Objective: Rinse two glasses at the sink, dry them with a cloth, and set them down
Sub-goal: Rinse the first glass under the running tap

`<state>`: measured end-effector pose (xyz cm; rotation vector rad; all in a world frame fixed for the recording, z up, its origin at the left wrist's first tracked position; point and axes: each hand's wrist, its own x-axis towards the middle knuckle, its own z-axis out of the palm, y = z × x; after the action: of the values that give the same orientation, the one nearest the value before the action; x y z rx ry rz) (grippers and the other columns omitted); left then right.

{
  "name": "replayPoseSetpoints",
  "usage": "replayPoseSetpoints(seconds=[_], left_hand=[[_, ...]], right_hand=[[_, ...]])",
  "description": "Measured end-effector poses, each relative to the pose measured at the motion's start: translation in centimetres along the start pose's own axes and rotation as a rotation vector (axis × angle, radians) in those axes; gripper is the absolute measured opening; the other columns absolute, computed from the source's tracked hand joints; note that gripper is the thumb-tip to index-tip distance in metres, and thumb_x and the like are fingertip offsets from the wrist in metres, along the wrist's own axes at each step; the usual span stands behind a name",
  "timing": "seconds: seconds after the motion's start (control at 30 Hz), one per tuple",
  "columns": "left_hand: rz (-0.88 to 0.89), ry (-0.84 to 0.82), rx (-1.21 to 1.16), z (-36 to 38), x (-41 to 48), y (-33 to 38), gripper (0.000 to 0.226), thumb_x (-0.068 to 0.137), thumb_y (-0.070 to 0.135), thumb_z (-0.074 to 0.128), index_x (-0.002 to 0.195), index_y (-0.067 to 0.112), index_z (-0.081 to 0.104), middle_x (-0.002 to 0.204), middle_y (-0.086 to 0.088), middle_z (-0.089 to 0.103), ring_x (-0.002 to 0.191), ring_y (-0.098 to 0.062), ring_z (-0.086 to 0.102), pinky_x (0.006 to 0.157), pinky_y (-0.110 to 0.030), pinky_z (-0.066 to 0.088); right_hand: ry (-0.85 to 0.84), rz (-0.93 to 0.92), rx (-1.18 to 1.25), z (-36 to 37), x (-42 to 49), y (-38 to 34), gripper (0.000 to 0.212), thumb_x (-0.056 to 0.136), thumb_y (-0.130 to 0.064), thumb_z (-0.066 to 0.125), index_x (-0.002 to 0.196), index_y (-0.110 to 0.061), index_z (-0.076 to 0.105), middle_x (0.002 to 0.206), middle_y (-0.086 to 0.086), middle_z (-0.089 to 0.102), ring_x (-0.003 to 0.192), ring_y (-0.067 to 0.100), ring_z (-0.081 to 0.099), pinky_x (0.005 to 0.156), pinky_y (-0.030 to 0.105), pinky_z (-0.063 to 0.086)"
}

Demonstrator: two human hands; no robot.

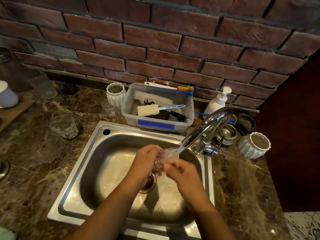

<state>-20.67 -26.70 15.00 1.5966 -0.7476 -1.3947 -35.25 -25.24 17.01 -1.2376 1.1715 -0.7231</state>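
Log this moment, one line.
step: rinse | left hand: grips glass | right hand: grips glass | tap: running | second glass: on counter

Sink (pixel 97 141): we saw brushed steel beneath our left hand (pixel 147 159).
Glass (pixel 168 152): clear, glossy, in it.
Counter (pixel 34 161): polished marble, further left.
Wall (pixel 155 37): rough matt brick.

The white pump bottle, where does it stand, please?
In the head view, the pump bottle stands right of the plastic tub, behind the tap, against the brick wall.
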Motion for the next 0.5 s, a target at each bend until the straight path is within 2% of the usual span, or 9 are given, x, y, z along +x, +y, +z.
replayPoseSetpoints(seconds=[0.07, 0.1, 0.17, 0.2, 0.27, 0.3, 0.37, 0.43, 0.5], left_hand=[[0.195, 0.017, 0.014, 0.3, -0.6, -0.8, 0.02, 0.104, 0.017, 0.052, 0.104, 0.022, 0.072, 0.104, -0.004, 0.074, 0.092, -0.02, 0.073, 0.07, -0.027, 0.06], [0.194, -0.014, -0.045, 0.3, -0.8, -1.2, 0.02, 0.103, 0.016, 0.053, 0.105, 0.022, 0.072, 0.106, -0.004, 0.074, 0.095, -0.021, 0.073, 0.075, -0.032, 0.062], [0.013, -0.155, -0.269, -0.1, -1.2, -1.5, 0.021, 0.104, 0.023, 0.053, 0.112, 0.018, 0.071, 0.113, -0.011, 0.075, 0.1, -0.028, 0.075, 0.085, -0.046, 0.062], [-0.123, -0.225, -0.365, -0.4, -1.4, -1.5, 0.026, 0.105, 0.031, 0.052, 0.113, 0.017, 0.073, 0.113, -0.013, 0.076, 0.098, -0.029, 0.076, 0.085, -0.047, 0.061], [-0.37, -0.25, -0.441, -0.9, -1.5, -1.0, 0.04, 0.103, 0.045, 0.053, 0.107, 0.014, 0.077, 0.101, -0.014, 0.079, 0.082, -0.025, 0.077, 0.073, -0.039, 0.06], [-0.419, -0.209, -0.424, -1.0, -1.4, -0.9, 0.043, 0.101, 0.049, 0.054, 0.103, 0.013, 0.078, 0.094, -0.012, 0.079, 0.075, -0.022, 0.076, 0.067, -0.034, 0.058], [-0.304, -0.109, -0.3, -0.6, -1.1, -1.0, 0.039, 0.103, 0.046, 0.052, 0.104, 0.014, 0.075, 0.092, -0.009, 0.079, 0.079, -0.022, 0.075, 0.068, -0.034, 0.057], [-0.007, -0.028, -0.185, 0.1, -0.9, -1.5, 0.028, 0.105, 0.037, 0.05, 0.105, 0.019, 0.072, 0.097, -0.007, 0.078, 0.091, -0.025, 0.074, 0.07, -0.032, 0.058], [0.233, 0.003, -0.11, 0.5, -1.1, -2.0, 0.02, 0.105, 0.03, 0.052, 0.103, 0.024, 0.071, 0.098, -0.002, 0.075, 0.094, -0.02, 0.073, 0.071, -0.023, 0.058]], right_hand=[[0.127, 0.082, 0.159, 0.6, 0.3, -0.2, 0.018, 0.098, -0.019, 0.06, 0.096, -0.017, 0.077, 0.096, 0.003, 0.079, 0.094, 0.015, 0.074, 0.089, 0.035, 0.056], [0.166, 0.05, 0.121, 0.5, 0.5, -0.2, 0.018, 0.098, -0.018, 0.059, 0.094, -0.014, 0.076, 0.092, 0.005, 0.078, 0.091, 0.017, 0.074, 0.087, 0.035, 0.056], [0.132, -0.075, -0.094, 0.1, 0.8, -0.3, 0.017, 0.097, -0.016, 0.061, 0.091, -0.014, 0.076, 0.087, 0.003, 0.077, 0.085, 0.014, 0.072, 0.081, 0.031, 0.054], [0.065, -0.141, -0.219, -0.2, 0.8, -0.3, 0.016, 0.097, -0.016, 0.062, 0.091, -0.017, 0.076, 0.088, -0.001, 0.077, 0.085, 0.009, 0.071, 0.08, 0.029, 0.054], [-0.07, -0.246, -0.409, -0.6, 0.6, 0.0, 0.016, 0.097, -0.017, 0.063, 0.097, -0.025, 0.077, 0.093, -0.012, 0.076, 0.091, 0.004, 0.069, 0.081, 0.022, 0.054], [-0.103, -0.27, -0.448, -0.7, 0.5, 0.2, 0.017, 0.097, -0.018, 0.063, 0.099, -0.028, 0.077, 0.094, -0.016, 0.076, 0.093, 0.002, 0.069, 0.081, 0.019, 0.053], [-0.089, -0.258, -0.441, -0.4, 0.2, 0.5, 0.019, 0.096, -0.018, 0.064, 0.099, -0.029, 0.078, 0.095, -0.019, 0.076, 0.095, 0.001, 0.069, 0.083, 0.019, 0.053], [-0.03, -0.146, -0.288, 0.2, 0.2, 0.3, 0.02, 0.097, -0.015, 0.062, 0.099, -0.026, 0.079, 0.094, -0.015, 0.077, 0.094, 0.004, 0.07, 0.086, 0.023, 0.053], [0.02, 0.017, -0.044, 1.0, 0.3, -0.2, 0.02, 0.099, -0.016, 0.059, 0.102, -0.022, 0.079, 0.097, -0.007, 0.079, 0.096, 0.009, 0.072, 0.093, 0.033, 0.056]])
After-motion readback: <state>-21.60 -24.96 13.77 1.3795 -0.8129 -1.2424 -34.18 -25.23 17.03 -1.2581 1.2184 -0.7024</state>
